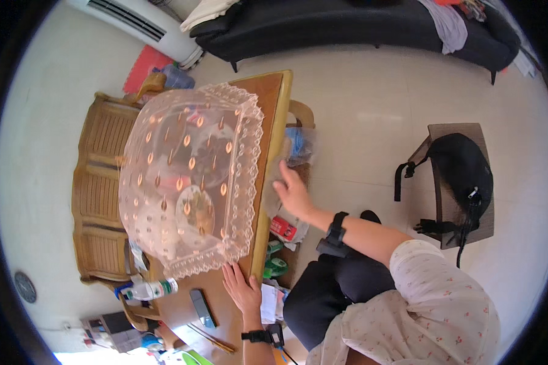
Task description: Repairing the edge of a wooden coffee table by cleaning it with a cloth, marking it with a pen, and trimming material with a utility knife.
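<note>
My left hand lies flat on the wooden table, fingers stretched out beside the lace hem of a pink mesh food cover. Its fingertips reach the hem. My right hand is at the table's long right edge, thumb pointing up, pressing a blurred grey-brown cloth against that edge. The cloth's full shape is hard to make out. Under the sheer cover, a plate with food shows through, along with other dishes that are unclear.
A water bottle, a dark phone-like object and chopsticks lie on the table near my left hand. A wooden bench stands along the far side. To the right, a stool carries a black bag.
</note>
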{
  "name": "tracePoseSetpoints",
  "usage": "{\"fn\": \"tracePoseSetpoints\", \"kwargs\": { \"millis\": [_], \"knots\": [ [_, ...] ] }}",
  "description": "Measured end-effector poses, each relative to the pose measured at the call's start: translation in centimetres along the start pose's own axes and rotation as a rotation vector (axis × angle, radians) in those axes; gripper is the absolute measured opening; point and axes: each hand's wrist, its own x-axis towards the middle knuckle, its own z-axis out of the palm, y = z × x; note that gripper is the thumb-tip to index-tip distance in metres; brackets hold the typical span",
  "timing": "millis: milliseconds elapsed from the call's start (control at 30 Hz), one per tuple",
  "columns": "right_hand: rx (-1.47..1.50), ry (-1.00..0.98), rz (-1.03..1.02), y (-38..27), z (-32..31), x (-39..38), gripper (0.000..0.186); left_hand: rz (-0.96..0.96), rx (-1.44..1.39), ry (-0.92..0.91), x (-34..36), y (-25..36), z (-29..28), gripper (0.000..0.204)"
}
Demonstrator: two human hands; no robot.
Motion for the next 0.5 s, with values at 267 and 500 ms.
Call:
{"fn": "tracePoseSetpoints", "kwargs": {
  "millis": [267,500],
  "knots": [
    [0.107,0.335,-0.018,2.0,2.1,7.8,0.044,-0.044,0.063,-0.027,-0.3,-0.6,-0.3,0.062],
    [0.133,0.195,0.063,9.4,0.8,16.4,0.023,-0.024,0.081,-0.043,0.3,0.1,0.1,0.060]
  ]
}}
